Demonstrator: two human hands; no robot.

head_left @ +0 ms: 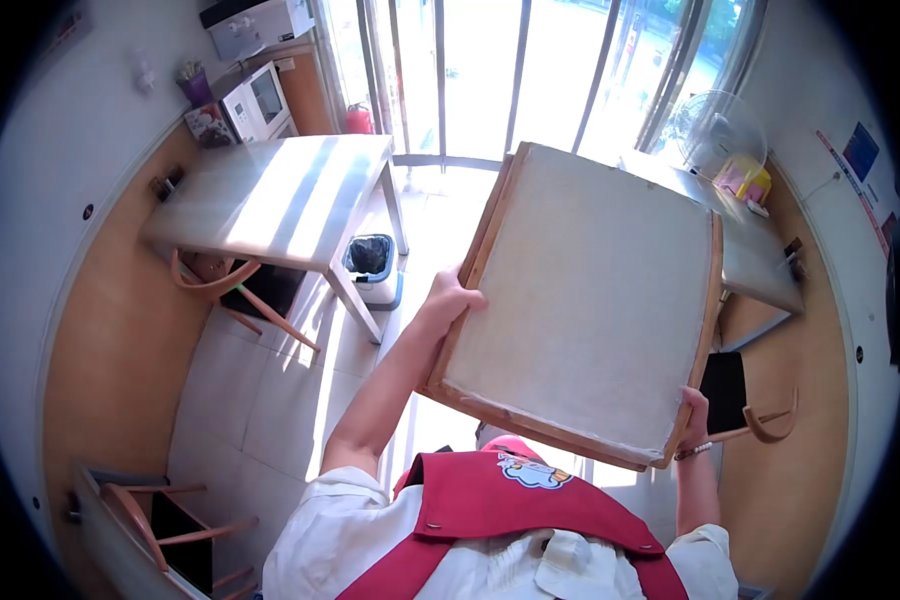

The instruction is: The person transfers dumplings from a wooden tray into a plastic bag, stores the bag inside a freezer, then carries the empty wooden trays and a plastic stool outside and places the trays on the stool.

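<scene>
A large rectangular wooden-framed tray [582, 300] with a pale, flat surface is held up in front of my chest, tilted. Along its left and lower edges a second wooden rim shows, so it may be two frames stacked; I cannot tell for sure. My left hand [452, 302] grips the left side, its thumb over the top edge. At the lower right corner, my right hand [694, 418] is wrapped round the frame, its fingers mostly hidden beneath. I wear a red apron [510, 500] over a white shirt.
To the left stands a table [270, 195] with a wooden chair [240, 285] under it and a waste bin [372, 270] beside it. Another table [760, 260] with a fan [715, 130] is at the right, near a chair [760, 420]. Glass doors [480, 75] are ahead.
</scene>
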